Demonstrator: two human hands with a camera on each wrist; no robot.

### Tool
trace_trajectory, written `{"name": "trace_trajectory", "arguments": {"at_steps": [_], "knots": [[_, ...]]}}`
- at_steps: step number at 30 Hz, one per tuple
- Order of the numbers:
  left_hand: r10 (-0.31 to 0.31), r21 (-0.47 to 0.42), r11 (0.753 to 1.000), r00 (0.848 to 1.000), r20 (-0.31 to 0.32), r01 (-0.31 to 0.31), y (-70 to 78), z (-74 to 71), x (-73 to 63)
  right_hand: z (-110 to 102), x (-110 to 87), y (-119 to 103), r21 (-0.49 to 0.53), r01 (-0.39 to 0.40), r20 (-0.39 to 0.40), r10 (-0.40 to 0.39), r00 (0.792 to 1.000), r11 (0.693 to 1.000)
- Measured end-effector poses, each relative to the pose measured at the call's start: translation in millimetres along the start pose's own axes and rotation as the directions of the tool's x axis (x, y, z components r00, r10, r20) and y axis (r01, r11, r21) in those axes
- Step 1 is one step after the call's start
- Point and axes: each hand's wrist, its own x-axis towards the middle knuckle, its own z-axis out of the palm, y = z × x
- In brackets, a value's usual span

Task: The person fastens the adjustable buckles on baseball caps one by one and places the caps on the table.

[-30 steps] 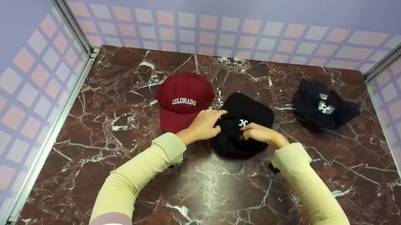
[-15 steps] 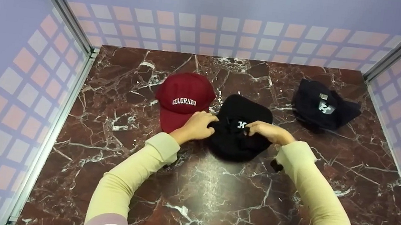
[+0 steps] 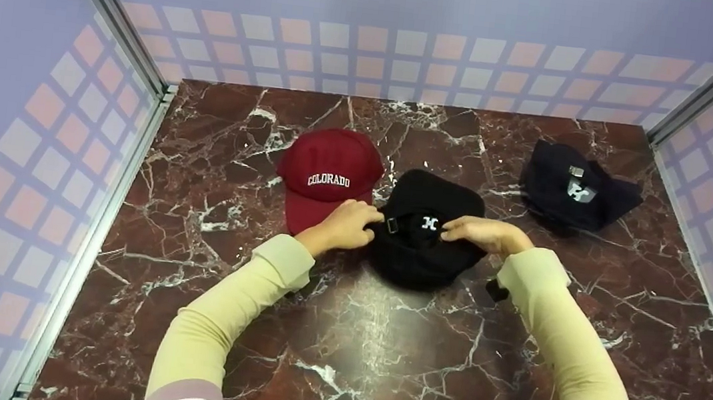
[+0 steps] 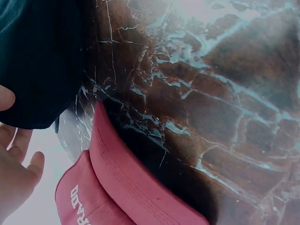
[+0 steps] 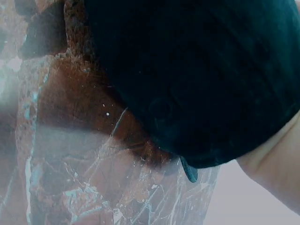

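Observation:
A black baseball cap [image 3: 423, 271] lies mid-table, its back opening facing up. A small white emblem and a metal strap buckle [image 3: 392, 225] show on it. At its left edge my left hand [image 3: 347, 224] pinches the fabric by the buckle; in the left wrist view the thumb is on the dark cloth [image 4: 42, 65]. From the other side my right hand [image 3: 483, 233] pinches the cap beside the emblem. Its fingertips are hidden behind the dark crown [image 5: 197, 93] in the right wrist view.
A red cap [image 3: 334, 157] lettered COLORADO lies left of the black one, its brim partly behind my left hand. A dark navy cap [image 3: 566, 190] sits at the back right. Tiled-pattern walls [image 3: 405, 65] enclose the marble-look table [image 3: 363, 375].
My left hand has shifted slightly left and down, and the strap buckle has come into sight. My right hand has moved a little right and up along the black cap.

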Motion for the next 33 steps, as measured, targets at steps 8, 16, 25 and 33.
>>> {"name": "trace_trajectory", "arguments": {"at_steps": [8,16,25,33], "knots": [[0.016,0.020,1.000,1.000,0.010,-0.017,2.3,0.5,-2.5,-5,-6.9,-2,-0.138,-0.046,0.163,0.069,0.984,0.989],[0.035,0.041,0.999,0.999,0.025,-0.036,3.2,0.1,-4.0,-4,-12.2,1,-0.325,-0.099,0.088,0.134,0.987,0.940],[0.052,0.060,0.997,0.998,0.037,-0.054,1.7,3.5,-5.3,-5,-13.6,1,-0.358,-0.105,0.042,0.128,0.991,0.928],[0.056,0.068,0.996,0.998,0.033,-0.058,3.6,4.3,-7.0,-11,-8.7,0,-0.365,0.013,0.039,0.001,0.999,0.931]]}}
